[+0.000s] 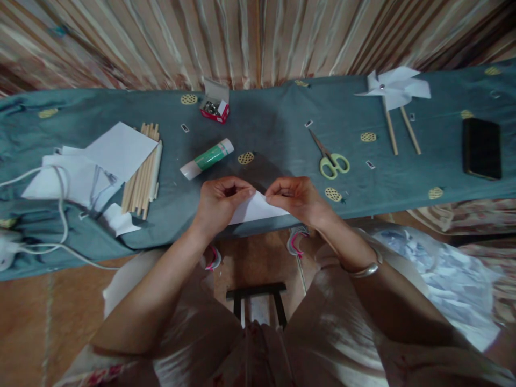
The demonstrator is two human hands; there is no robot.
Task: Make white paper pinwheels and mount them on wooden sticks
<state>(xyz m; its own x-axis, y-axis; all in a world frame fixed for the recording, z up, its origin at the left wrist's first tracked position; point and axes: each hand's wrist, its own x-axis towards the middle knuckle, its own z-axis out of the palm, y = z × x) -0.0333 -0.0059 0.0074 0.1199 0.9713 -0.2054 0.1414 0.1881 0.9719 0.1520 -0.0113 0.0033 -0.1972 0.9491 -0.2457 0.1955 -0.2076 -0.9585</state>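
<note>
Paper [260, 208] pinched near its top corner between the fingers of left hand [217, 205] and right hand [297, 200].

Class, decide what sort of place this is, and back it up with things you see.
Probably a home craft corner: a cloth-covered table holds scissors, a glue stick and paper pinwheels, with a curtain behind.

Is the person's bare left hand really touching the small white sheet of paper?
Touching. The head view shows the left hand pinching the white sheet of paper near its top corner.
</note>
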